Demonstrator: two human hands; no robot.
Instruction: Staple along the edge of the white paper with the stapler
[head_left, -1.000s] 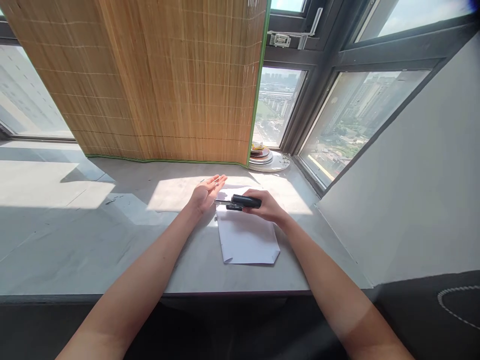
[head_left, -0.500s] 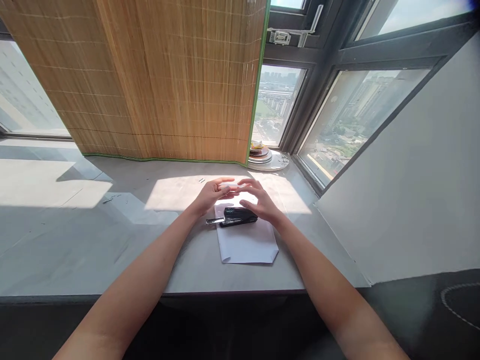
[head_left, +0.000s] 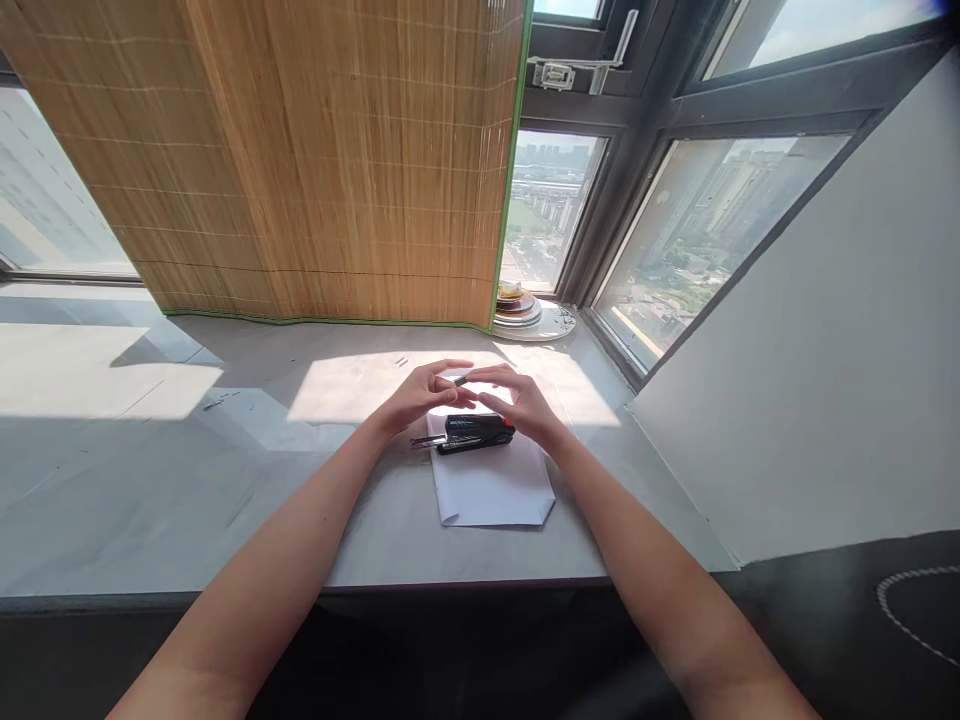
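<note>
My left hand (head_left: 422, 394) and my right hand (head_left: 519, 402) meet fingertip to fingertip above the paper. Between them is a small dark strip (head_left: 460, 380), which looks like a strip of staples; fingers of both hands are closed around it. Just below my hands lies a black stapler (head_left: 478, 433), with a metal piece sticking out of its left end and a red spot at its right. Folded white paper (head_left: 496, 493) lies under the stapler, its upper part partly hidden by my hands.
Two tiny strips (head_left: 402, 361) lie on the sunlit grey tabletop (head_left: 262, 510), and dark bits (head_left: 214, 404) are scattered farther left. Stacked plates (head_left: 521, 312) stand in the window corner. A bamboo blind (head_left: 337, 170) hangs at the back; a white wall (head_left: 832, 350) bounds the right.
The small dark strip now shows between my fingertips. My fingers have shifted slightly, and the stapler's red spot has come into view. The stapler and paper lie as before.
</note>
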